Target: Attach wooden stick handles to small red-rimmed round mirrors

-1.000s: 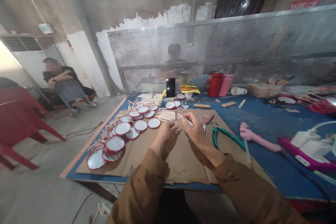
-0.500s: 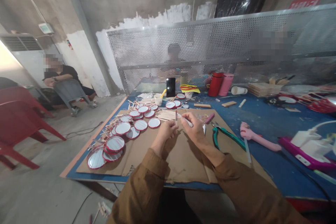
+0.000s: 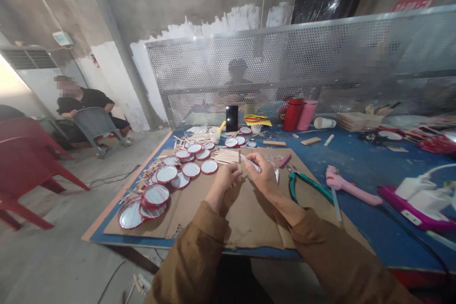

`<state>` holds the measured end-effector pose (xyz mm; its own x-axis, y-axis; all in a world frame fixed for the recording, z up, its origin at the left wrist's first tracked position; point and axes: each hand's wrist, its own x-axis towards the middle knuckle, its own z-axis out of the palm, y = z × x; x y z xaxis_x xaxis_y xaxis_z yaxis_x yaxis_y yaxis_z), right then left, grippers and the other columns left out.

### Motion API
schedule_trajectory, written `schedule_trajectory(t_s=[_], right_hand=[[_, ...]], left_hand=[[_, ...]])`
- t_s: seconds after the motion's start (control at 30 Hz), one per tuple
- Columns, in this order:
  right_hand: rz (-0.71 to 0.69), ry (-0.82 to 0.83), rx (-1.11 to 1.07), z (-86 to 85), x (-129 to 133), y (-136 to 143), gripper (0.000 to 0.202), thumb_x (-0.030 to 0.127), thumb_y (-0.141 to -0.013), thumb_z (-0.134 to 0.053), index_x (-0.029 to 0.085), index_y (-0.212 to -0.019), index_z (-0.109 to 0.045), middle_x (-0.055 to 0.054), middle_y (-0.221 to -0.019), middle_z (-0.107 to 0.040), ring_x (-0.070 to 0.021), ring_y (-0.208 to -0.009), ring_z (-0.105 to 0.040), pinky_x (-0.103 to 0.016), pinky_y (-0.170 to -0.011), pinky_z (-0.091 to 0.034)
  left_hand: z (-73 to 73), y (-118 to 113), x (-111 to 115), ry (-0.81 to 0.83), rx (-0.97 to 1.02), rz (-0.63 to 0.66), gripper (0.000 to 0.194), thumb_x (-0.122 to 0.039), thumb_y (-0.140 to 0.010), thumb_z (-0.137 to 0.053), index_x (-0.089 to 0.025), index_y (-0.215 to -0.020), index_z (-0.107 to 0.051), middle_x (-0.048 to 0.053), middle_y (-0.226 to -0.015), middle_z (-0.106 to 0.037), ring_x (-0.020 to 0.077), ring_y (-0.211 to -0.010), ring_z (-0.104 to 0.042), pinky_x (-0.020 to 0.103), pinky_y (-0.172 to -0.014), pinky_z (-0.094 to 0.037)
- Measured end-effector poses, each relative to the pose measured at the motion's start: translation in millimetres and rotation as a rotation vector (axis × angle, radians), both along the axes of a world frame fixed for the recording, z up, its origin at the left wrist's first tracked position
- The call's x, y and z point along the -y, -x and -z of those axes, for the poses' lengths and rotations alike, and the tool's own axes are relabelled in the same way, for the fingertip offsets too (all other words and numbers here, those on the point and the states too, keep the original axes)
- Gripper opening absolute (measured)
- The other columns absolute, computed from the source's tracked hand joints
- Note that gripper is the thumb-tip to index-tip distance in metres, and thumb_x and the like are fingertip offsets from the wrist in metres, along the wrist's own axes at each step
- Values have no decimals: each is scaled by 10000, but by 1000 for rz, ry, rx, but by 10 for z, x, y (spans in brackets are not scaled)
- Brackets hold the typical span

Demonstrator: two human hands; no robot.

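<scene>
My left hand (image 3: 227,178) is closed on a small thin stick (image 3: 240,158), held upright above the cardboard (image 3: 252,223). My right hand (image 3: 265,175) grips a white pen-like tool (image 3: 255,167), its tip close to the stick; whether they touch I cannot tell. Behind both hands lies a bundle of flat wooden sticks (image 3: 224,156). Round red-rimmed mirrors (image 3: 191,169), several of them overlapping, spread to the left of my left hand. Green-handled pliers (image 3: 313,184) rest to the right of my right hand.
A pink glue gun (image 3: 351,187) and a purple power strip (image 3: 413,213) lie at right. Toward the back stand a phone (image 3: 232,118), a white cup (image 3: 214,135) and a red bottle (image 3: 293,115). A perforated metal screen (image 3: 199,69) rises behind. Someone sits on a grey chair (image 3: 93,121).
My hands stay almost in place; the white tool in my right hand has tilted slightly. The seated person at left has shifted posture, leaning back with arms moved.
</scene>
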<state>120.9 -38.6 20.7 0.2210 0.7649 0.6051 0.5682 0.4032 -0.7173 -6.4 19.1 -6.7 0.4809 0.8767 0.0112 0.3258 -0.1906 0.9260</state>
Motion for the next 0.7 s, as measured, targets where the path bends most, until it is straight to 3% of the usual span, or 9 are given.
schedule_trajectory(t_s=[0.23, 0.7], right_hand=[[93, -17, 15, -25, 13, -12, 171, 352, -800, -527, 194, -829, -587, -26, -726, -645, -164, -672, -597, -256, -650, -447], [14, 7, -12, 1, 2, -9, 168, 346, -805, -501, 197, -841, -569, -26, -750, -651, -162, -671, -601, -251, -627, -446]], left_hand=[[1, -5, 0, 17, -9, -18, 217, -185, -784, -496, -170, -571, -452, -33, -472, -489, 39, -327, -407, 169, -339, -295], [1, 1, -4, 4, 11, -4, 218, -217, -781, -510, -172, -577, -448, -30, -476, -492, 39, -326, -408, 161, -327, -293]])
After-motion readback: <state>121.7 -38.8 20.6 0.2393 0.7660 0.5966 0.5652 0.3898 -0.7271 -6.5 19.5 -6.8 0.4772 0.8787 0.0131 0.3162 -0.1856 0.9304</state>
